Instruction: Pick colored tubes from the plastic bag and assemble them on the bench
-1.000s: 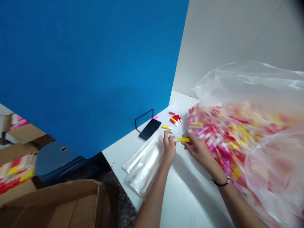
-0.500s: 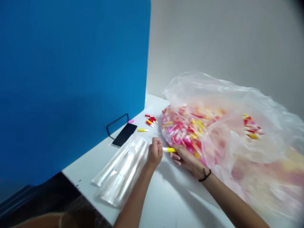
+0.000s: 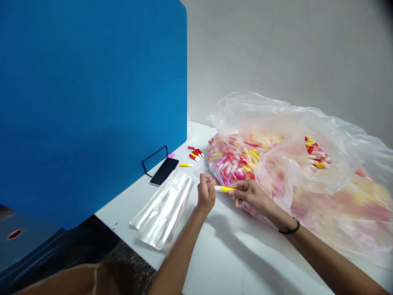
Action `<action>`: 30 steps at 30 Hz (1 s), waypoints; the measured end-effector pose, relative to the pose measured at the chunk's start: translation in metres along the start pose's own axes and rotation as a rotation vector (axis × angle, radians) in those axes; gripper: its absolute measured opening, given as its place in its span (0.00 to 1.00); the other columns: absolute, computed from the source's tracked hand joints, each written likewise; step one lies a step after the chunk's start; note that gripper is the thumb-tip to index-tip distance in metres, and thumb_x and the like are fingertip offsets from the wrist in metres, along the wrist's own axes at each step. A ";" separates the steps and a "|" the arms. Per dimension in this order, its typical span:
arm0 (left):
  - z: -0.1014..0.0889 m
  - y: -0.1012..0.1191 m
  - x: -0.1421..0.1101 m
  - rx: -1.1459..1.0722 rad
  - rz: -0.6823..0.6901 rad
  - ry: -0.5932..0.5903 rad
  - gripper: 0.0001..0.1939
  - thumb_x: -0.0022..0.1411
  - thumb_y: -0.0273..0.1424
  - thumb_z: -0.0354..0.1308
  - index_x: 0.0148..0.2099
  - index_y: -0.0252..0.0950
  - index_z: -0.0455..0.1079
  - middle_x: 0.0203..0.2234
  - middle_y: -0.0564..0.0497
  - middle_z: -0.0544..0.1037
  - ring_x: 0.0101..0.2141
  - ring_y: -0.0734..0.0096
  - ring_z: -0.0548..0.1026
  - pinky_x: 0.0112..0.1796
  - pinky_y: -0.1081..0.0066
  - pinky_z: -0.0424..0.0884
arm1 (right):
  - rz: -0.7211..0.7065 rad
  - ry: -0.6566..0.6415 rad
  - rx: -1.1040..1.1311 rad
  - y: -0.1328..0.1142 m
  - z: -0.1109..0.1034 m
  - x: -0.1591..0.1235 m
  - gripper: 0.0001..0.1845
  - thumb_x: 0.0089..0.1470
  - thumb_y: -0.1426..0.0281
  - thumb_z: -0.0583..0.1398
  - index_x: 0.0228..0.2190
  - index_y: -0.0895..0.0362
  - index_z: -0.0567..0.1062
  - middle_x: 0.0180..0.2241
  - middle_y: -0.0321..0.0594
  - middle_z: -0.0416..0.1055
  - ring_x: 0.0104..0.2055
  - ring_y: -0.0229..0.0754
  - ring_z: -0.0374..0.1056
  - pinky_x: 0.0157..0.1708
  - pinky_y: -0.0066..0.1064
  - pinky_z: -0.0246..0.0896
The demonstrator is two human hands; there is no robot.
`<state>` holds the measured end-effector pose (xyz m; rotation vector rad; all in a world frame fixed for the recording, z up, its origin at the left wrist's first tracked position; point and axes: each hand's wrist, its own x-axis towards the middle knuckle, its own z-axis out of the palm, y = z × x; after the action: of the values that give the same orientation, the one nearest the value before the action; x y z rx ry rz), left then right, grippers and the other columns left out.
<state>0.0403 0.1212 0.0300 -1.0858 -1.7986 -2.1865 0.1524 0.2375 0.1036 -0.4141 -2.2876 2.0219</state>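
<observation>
Yellow-and-white tube (image 3: 225, 189) spans both hands above the table (image 3: 215, 262): left hand (image 3: 206, 191) closed at its white end, right hand (image 3: 245, 192) pinching the yellow. Judged light, stiff, possibly slippery (smooth plastic, presumably); grip mid-barrel.

White table (image 3: 211, 258): phone (image 3: 164, 171), clear sleeves (image 3: 164, 213), loose tubes (image 3: 196, 154), big tube-filled bag (image 3: 276, 164).
</observation>
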 end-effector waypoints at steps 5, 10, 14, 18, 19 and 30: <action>0.005 0.007 -0.006 0.085 0.147 -0.083 0.02 0.63 0.28 0.43 0.36 0.39 0.53 0.21 0.58 0.62 0.21 0.75 0.64 0.25 0.75 0.60 | 0.197 0.006 0.223 -0.007 -0.004 -0.019 0.23 0.44 0.52 0.65 0.21 0.62 0.73 0.15 0.36 0.68 0.15 0.30 0.61 0.16 0.21 0.54; 0.011 0.011 -0.014 0.049 0.125 -0.179 0.03 0.62 0.26 0.42 0.37 0.39 0.54 0.22 0.57 0.63 0.22 0.75 0.64 0.25 0.76 0.59 | 0.267 -0.017 0.176 -0.013 -0.013 -0.035 0.23 0.44 0.54 0.64 0.17 0.62 0.70 0.11 0.32 0.62 0.12 0.26 0.52 0.12 0.20 0.43; 0.014 0.016 -0.022 0.015 0.181 -0.227 0.04 0.63 0.25 0.42 0.37 0.39 0.55 0.23 0.56 0.64 0.24 0.76 0.65 0.26 0.76 0.61 | 0.259 -0.063 0.190 -0.016 -0.013 -0.047 0.23 0.48 0.55 0.62 0.17 0.61 0.68 0.11 0.29 0.57 0.11 0.24 0.45 0.12 0.20 0.36; 0.017 0.015 -0.017 -0.084 0.165 -0.232 0.07 0.67 0.32 0.43 0.46 0.39 0.54 0.28 0.55 0.66 0.26 0.75 0.66 0.30 0.74 0.65 | 0.172 0.073 0.115 -0.026 -0.013 -0.067 0.22 0.43 0.52 0.65 0.25 0.59 0.71 0.20 0.35 0.68 0.15 0.29 0.58 0.15 0.23 0.51; 0.016 0.013 -0.013 -0.090 0.137 -0.232 0.11 0.67 0.34 0.43 0.50 0.39 0.52 0.30 0.54 0.67 0.28 0.74 0.67 0.31 0.73 0.66 | 0.093 0.175 0.011 -0.031 -0.019 -0.073 0.22 0.43 0.51 0.65 0.27 0.58 0.72 0.21 0.36 0.69 0.16 0.32 0.61 0.16 0.25 0.55; -0.028 -0.061 0.029 1.196 -0.181 -0.421 0.30 0.56 0.13 0.45 0.60 0.33 0.60 0.61 0.39 0.59 0.58 0.51 0.60 0.50 0.59 0.64 | 0.201 0.905 -1.469 -0.032 -0.171 -0.048 0.10 0.54 0.65 0.59 0.35 0.58 0.75 0.30 0.51 0.76 0.28 0.48 0.70 0.24 0.33 0.53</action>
<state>-0.0239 0.1237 -0.0041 -1.0478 -2.7673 -0.5471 0.2314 0.3879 0.1647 -1.2292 -2.4973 -0.3009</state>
